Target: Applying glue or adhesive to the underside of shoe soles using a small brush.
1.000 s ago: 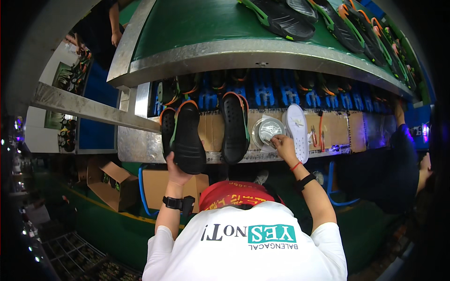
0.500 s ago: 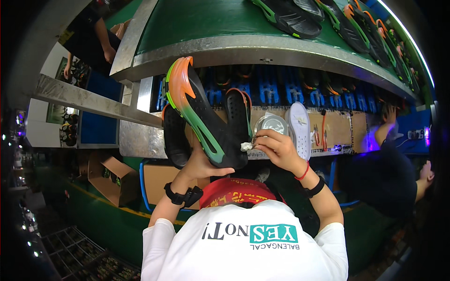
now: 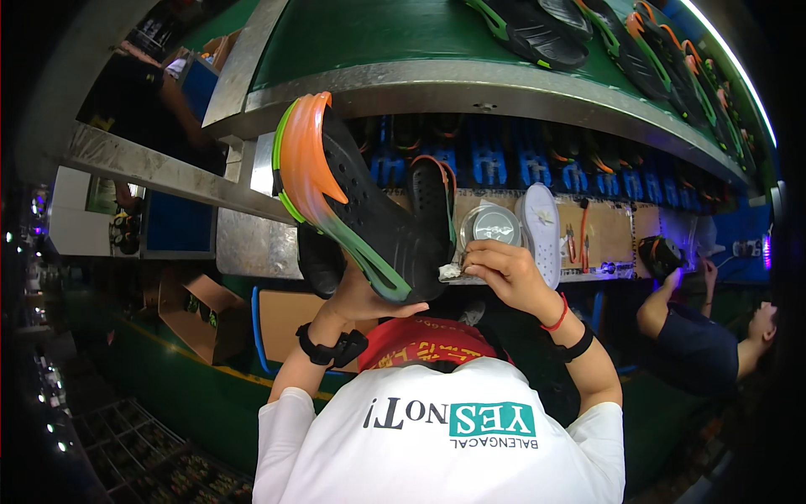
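Note:
A black shoe (image 3: 382, 231) with an orange-to-green side panel stands tilted before me, its toe up and to the left. My left hand (image 3: 365, 296) is closed around its lower end from beneath, thumb stretched along the bottom edge. Just right of that end, my right hand (image 3: 506, 273) pinches a small white wad (image 3: 450, 271), perhaps cloth or cotton. The wad sits close to the shoe; whether they touch I cannot tell. Behind the held shoe, another black shoe (image 3: 431, 197) with an orange rim leans upright, and a dark one (image 3: 319, 259) is partly hidden.
On the bench are a round clear container (image 3: 494, 225), a white sole (image 3: 540, 227) and red-handled pliers (image 3: 571, 244). Blue racks (image 3: 487, 160) stand behind. Finished-looking shoes (image 3: 537, 38) lie on the green belt (image 3: 361, 42) above. A co-worker (image 3: 693, 344) is at the right.
The held shoe has turned slightly, its toe shifting left. My right hand and the wad have moved a little right and down. At the right, a dark shoe now shows by the co-worker's hand.

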`<state>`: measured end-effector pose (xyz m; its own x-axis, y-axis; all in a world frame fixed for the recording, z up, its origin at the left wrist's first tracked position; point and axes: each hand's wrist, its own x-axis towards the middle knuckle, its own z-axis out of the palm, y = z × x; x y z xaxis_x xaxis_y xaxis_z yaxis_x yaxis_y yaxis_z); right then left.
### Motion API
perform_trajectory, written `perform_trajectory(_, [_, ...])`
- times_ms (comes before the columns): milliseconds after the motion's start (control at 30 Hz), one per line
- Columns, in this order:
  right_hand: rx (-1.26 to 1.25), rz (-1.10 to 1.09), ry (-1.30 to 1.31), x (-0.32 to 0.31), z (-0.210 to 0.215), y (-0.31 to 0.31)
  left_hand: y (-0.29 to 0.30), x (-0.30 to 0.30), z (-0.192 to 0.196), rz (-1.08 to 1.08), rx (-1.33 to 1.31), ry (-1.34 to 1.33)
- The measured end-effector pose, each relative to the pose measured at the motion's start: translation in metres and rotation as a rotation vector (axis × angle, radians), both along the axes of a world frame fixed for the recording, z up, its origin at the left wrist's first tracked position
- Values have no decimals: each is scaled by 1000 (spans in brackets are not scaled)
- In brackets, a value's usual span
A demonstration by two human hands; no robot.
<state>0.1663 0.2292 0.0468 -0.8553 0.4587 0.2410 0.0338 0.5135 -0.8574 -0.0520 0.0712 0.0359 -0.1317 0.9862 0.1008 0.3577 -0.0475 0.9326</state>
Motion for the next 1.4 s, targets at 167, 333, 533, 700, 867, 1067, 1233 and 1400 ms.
perform_trajectory(167, [-117, 33, -30, 1, -2, 1, 3, 0, 2, -55, -37, 156])
perform_trajectory(333, [59, 26, 4, 0, 2, 5, 7, -1, 11, -103, 44, 147])
perform_trajectory(533, [387, -47, 35, -9, 11, 7, 5, 0, 6, -81, 42, -68])
perform_trajectory(700, [438, -94, 98, -17, 10, 11, 4, 0, -1, -99, -9, -178])
perform_trajectory(867, [450, -124, 136, -26, 12, 14, 4, 0, 2, -117, -29, -225])
perform_trajectory(1067, [421, -159, 145, -31, 17, 14, 2, -2, 7, -134, -78, -252])
perform_trajectory(1233, [315, -262, 207, -35, 20, 11, 4, 4, 9, -171, -39, -57])
perform_trajectory(1400, [-19, -155, 129, -27, 29, -3, 17, 12, -23, 19, 356, -1054])
